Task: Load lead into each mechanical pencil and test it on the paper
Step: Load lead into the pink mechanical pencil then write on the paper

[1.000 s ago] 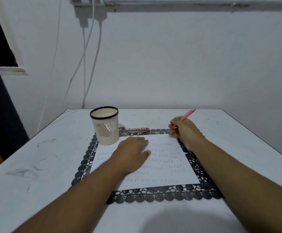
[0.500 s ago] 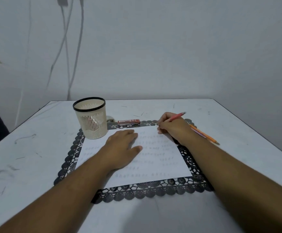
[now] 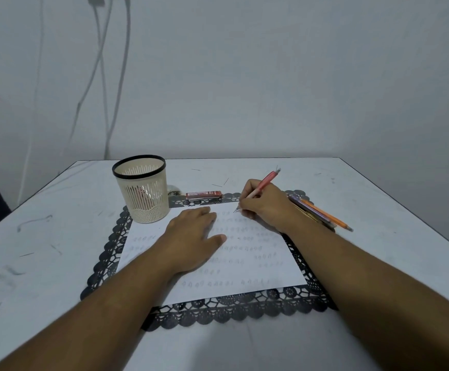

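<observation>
Left hand (image 3: 194,236) flat on paper (image 3: 247,266) | right hand (image 3: 265,204) grips slim pink pencil (image 3: 262,186)

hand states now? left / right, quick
Left hand: open, fingers flat, pressing the paper.
Right hand: closed in a writing grip on the pink mechanical pencil, tip at the paper.

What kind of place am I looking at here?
Probably a plain home desk or study corner: a white table against a bare wall, a sheet of paper on a black lace mat, and a pen cup.
</observation>
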{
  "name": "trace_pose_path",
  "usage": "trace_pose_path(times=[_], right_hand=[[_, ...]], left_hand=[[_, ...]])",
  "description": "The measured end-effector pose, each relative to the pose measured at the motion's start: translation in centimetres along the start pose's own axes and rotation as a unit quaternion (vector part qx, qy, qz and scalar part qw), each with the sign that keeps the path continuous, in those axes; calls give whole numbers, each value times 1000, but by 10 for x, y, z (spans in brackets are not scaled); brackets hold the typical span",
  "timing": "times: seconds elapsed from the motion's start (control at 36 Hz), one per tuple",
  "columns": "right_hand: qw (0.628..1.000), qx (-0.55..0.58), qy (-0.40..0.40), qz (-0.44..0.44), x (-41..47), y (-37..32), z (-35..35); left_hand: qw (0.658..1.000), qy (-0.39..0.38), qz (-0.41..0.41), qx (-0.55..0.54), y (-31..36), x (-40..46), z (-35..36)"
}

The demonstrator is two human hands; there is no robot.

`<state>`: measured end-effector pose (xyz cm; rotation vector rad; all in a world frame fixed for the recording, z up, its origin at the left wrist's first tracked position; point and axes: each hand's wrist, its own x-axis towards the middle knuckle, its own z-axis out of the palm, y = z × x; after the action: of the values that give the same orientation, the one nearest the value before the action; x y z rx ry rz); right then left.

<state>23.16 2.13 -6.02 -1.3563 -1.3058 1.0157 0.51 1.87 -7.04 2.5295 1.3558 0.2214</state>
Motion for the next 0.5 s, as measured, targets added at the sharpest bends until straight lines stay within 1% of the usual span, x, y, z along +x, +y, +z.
trace_pose_path(times=[0.14, 0.25, 0.33, 0.5], right_hand=[[1000, -21, -4, 8, 2, 1, 0], [999, -51, 12, 2, 2, 1, 1], [998, -52, 21, 0, 3, 2, 1], [999, -44, 8, 8, 3, 4, 0]], left_hand=[[1000, -3, -5, -10, 1, -1, 0], [1000, -3, -4, -10, 1, 0, -1], [1000, 0, -2, -8, -1, 0, 0], [1000, 1, 1, -13, -2, 1, 2]])
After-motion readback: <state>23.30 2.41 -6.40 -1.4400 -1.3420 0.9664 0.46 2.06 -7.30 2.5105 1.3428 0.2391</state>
